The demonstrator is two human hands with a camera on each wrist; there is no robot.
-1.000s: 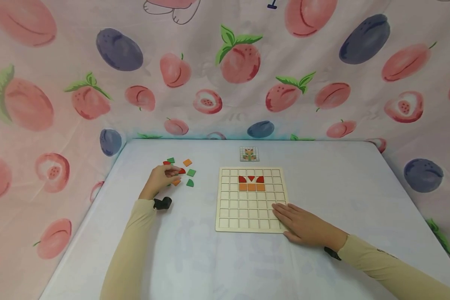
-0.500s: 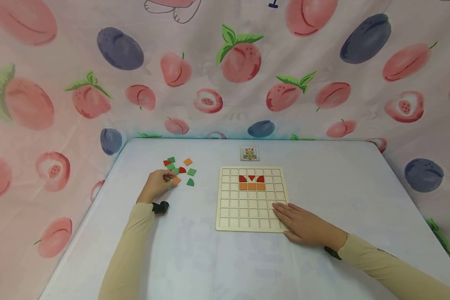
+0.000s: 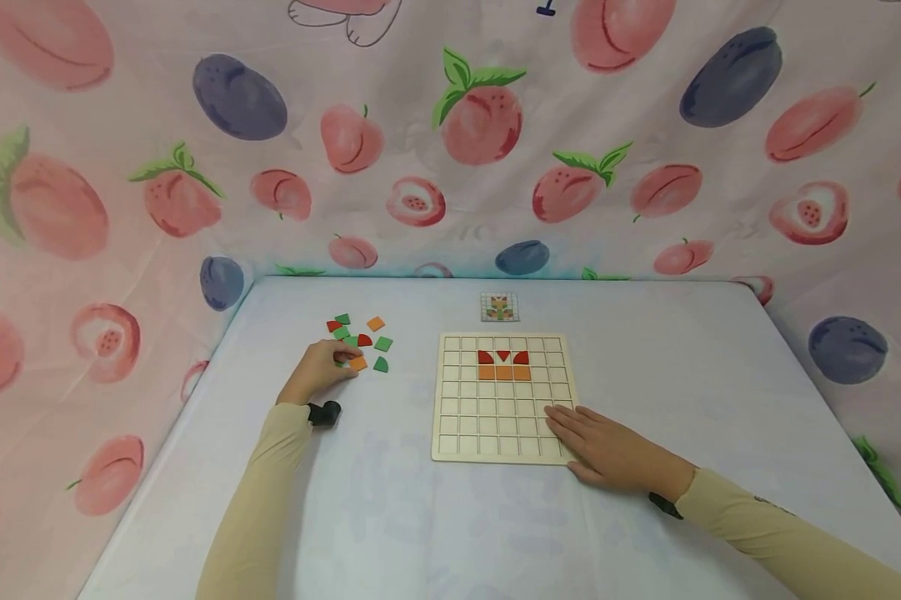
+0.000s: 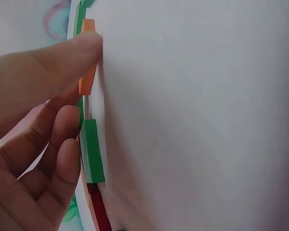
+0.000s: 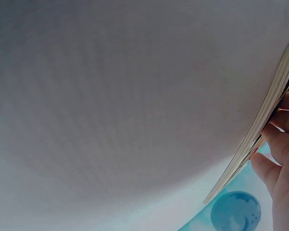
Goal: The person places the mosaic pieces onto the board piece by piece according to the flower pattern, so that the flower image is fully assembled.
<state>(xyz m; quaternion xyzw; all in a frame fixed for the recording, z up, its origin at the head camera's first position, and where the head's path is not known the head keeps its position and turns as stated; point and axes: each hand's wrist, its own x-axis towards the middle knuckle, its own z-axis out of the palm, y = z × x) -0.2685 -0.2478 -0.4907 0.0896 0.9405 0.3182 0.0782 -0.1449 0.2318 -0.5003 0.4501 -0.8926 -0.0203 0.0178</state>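
My left hand (image 3: 321, 367) rests on the table at the near side of a small pile of loose tiles (image 3: 362, 340) in green, red and orange. Its thumb and curled fingers pinch an orange tile (image 3: 357, 363); in the left wrist view the thumb lies on that orange tile (image 4: 88, 72), with a green tile (image 4: 92, 150) just below. My right hand (image 3: 608, 454) lies flat, fingers straight, on the near right corner of the wooden grid board (image 3: 495, 425). Three red pieces (image 3: 503, 357) and three orange squares (image 3: 503, 373) sit in the board's upper rows.
A small picture card (image 3: 499, 307) lies beyond the board. The table (image 3: 683, 358) is covered in pale cloth, and a fruit-print curtain (image 3: 450, 150) hangs close behind and at both sides. In the right wrist view the board's edge (image 5: 260, 130) shows beside my fingers (image 5: 279, 139).
My left hand drew back a little from the middle of the pile to its near edge and closed on the orange tile. The right hand and board stayed still.
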